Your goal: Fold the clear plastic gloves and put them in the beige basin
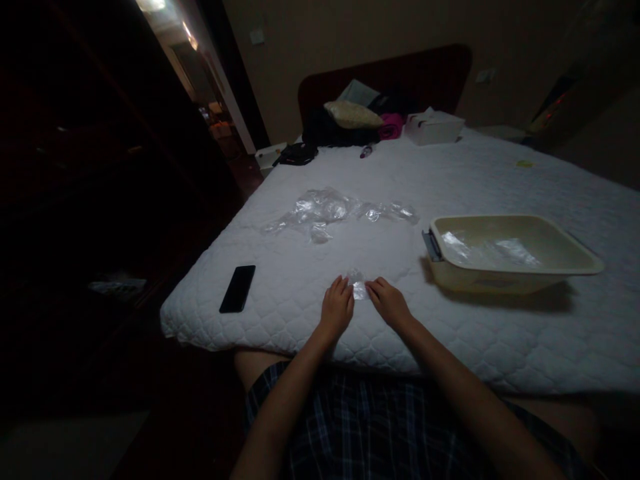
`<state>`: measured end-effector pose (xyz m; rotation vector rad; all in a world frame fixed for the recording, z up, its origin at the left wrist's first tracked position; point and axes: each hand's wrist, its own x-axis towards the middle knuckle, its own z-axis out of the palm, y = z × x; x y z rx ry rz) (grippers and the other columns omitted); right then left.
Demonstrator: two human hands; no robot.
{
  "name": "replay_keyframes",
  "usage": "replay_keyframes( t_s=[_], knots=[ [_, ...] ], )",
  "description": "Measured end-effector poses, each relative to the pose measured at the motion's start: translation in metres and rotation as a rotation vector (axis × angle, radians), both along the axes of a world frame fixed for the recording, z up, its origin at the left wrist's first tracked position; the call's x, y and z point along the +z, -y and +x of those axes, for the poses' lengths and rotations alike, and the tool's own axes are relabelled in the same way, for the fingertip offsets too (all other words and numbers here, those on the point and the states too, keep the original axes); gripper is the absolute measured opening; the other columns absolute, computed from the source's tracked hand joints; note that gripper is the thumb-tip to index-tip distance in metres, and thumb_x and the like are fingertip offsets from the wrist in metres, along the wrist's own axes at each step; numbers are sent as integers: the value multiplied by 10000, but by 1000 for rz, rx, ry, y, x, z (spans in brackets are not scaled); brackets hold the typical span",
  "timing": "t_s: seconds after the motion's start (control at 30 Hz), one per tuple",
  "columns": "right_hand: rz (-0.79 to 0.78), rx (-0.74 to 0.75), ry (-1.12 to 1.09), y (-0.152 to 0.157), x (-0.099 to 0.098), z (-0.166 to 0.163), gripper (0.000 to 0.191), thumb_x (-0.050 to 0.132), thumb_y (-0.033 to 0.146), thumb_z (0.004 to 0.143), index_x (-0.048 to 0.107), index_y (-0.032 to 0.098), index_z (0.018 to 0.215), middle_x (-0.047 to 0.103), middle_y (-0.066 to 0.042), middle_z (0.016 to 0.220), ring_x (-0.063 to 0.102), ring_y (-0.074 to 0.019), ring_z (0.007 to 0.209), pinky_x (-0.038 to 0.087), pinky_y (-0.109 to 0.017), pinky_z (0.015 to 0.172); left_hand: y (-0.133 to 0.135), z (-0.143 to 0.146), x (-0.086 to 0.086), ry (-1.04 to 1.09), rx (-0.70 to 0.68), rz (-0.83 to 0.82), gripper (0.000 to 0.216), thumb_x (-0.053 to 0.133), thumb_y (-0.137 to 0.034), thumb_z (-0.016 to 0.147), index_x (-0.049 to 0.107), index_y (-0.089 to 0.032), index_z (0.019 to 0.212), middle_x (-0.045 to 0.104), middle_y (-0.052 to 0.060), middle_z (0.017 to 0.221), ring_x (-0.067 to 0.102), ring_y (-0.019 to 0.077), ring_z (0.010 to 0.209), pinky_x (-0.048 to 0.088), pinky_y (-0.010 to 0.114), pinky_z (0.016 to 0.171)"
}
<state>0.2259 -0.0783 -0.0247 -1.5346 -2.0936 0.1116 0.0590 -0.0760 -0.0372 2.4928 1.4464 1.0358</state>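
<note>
My left hand [337,308] and my right hand [388,303] rest side by side on the white quilted bed [450,333], near its front edge. Between their fingertips lies a small clear plastic bag [357,285]. Both hands have their fingers curled and pinch the bag's edges from either side. A heap of more crumpled clear plastic bags [330,210] lies farther back on the quilt. To my right stands a cream plastic basin [510,252] with clear plastic inside it.
A black phone [237,288] lies on the bed to the left. At the headboard are a pillow [353,115], dark and pink clothes and a white box [433,127]. The room is dim, with dark furniture on the left.
</note>
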Motion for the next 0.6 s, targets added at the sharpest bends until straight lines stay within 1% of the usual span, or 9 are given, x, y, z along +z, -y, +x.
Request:
replay_keyframes(
  t_s=[0.1,0.23,0.33,0.4,0.47,0.53,0.6],
  knots=[
    [-7,0,-6,0,0,0,279,346,282,897,592,197,998,575,-53,898,574,-146,776,437,-240,692,1,0,-1,-23,12,-5,318,427,-142,825,503,-161,1134,526,110,1203,400,228,1195,353,448,966],
    [-13,9,-44,2,2,0,276,354,297,893,588,202,1003,579,-57,895,576,-152,776,445,-251,688,1,1,-2,-37,39,1,316,433,-147,818,514,-164,1124,518,118,1209,403,243,1191,362,456,950],
    [7,21,-86,5,4,0,280,354,297,890,571,201,1038,581,-68,915,576,-166,801,459,-277,708,1,0,-1,-30,39,12,321,431,-156,819,509,-166,1131,445,129,1286,400,243,1193,372,446,941],
    [64,26,-103,8,5,0,285,373,299,881,550,196,1080,573,-90,988,565,-189,880,463,-312,756,1,0,-2,-30,31,19,324,432,-160,818,507,-162,1134,416,133,1311,402,242,1192,376,438,941],
    [150,59,-93,11,4,1,297,426,317,858,538,198,1107,546,-115,1099,530,-222,992,448,-366,822,1,0,-3,-31,26,18,327,430,-160,818,506,-166,1136,445,125,1290,407,241,1189,370,441,947],
    [226,140,-61,14,3,1,305,475,320,835,539,206,1111,518,-124,1183,481,-244,1086,421,-409,872,0,0,-4,-30,28,9,331,425,-158,820,502,-176,1141,475,112,1265,408,241,1189,362,451,953],
    [265,231,-24,15,1,1,292,476,282,839,539,209,1114,513,-121,1217,448,-241,1140,406,-420,892,0,0,-4,-30,26,-2,334,423,-160,822,498,-179,1147,477,111,1264,405,241,1192,359,457,954]
  ],
)
